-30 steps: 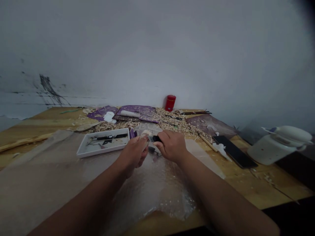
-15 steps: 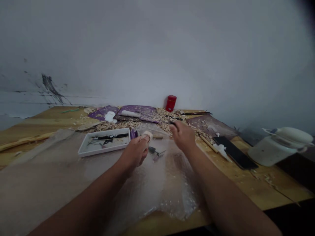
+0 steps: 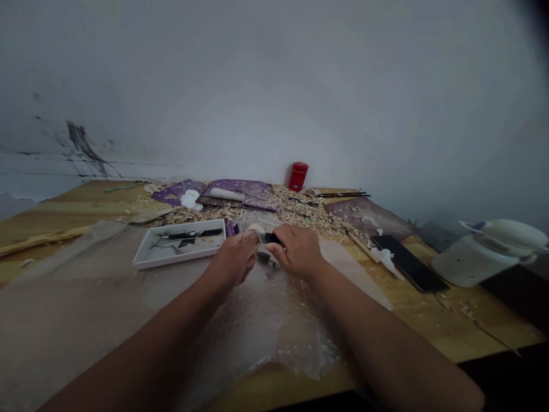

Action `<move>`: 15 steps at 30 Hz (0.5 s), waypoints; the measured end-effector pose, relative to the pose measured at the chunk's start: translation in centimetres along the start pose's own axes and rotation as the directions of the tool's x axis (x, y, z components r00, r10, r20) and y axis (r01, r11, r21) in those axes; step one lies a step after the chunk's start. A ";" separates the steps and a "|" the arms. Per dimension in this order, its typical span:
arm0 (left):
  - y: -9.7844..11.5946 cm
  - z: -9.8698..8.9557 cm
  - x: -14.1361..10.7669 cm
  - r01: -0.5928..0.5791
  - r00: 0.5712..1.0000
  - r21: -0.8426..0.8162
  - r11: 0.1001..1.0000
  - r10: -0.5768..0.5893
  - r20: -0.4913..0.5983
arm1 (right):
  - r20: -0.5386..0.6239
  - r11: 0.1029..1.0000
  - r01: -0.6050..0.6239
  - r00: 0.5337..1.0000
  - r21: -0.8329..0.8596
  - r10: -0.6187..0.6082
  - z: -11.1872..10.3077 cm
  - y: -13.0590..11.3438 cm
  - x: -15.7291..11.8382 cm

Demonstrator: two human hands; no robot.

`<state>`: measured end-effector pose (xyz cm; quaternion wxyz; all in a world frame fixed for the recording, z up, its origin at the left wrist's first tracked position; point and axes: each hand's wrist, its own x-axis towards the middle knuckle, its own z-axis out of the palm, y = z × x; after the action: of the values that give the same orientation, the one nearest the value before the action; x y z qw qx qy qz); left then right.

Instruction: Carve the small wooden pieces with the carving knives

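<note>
My left hand point(image 3: 234, 257) is closed around a pale, rounded piece of wood point(image 3: 254, 230), whose end shows above the fingers. My right hand point(image 3: 298, 249) grips a black-handled carving knife point(image 3: 271, 238) and holds it against or very close to the wood; the blade is too small and blurred to make out. Below the two hands, a dark-handled tool point(image 3: 263, 257) lies on the clear plastic sheet point(image 3: 240, 343). To the left of my left hand is a white tray point(image 3: 171, 264) with black tools point(image 3: 193, 234) in it.
Wood shavings point(image 3: 317, 220) cover the back of the wooden table, around purple sheets point(image 3: 240, 187). A red canister point(image 3: 298, 176) stands by the wall. At the right are a wooden stick point(image 3: 362, 247), a black phone point(image 3: 409, 263) and a white pot point(image 3: 465, 260).
My right hand has come down and left with the knife, from apart to right beside the wood. My left hand stays nearly in place, still holding the wood.
</note>
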<state>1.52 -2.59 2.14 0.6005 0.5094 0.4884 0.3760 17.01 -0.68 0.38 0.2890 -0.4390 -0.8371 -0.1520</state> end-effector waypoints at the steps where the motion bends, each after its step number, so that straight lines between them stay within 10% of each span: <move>1: 0.1 0.0 0.0 -0.004 1.000 0.002 1.000 0.004 -0.012 | 0.003 1.000 0.000 1.000 0.000 0.000 0.0 -0.1 0.0; 15: 0.2 -0.7 0.1 0.068 0.996 0.057 0.996 -0.071 0.046 | -0.023 0.989 0.062 0.998 -0.131 -0.066 -0.3 0.5 0.0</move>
<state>0.85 -2.26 2.32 0.6103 0.5174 0.5017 0.3288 17.60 -0.58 0.62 0.2663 -0.4277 -0.8349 -0.2214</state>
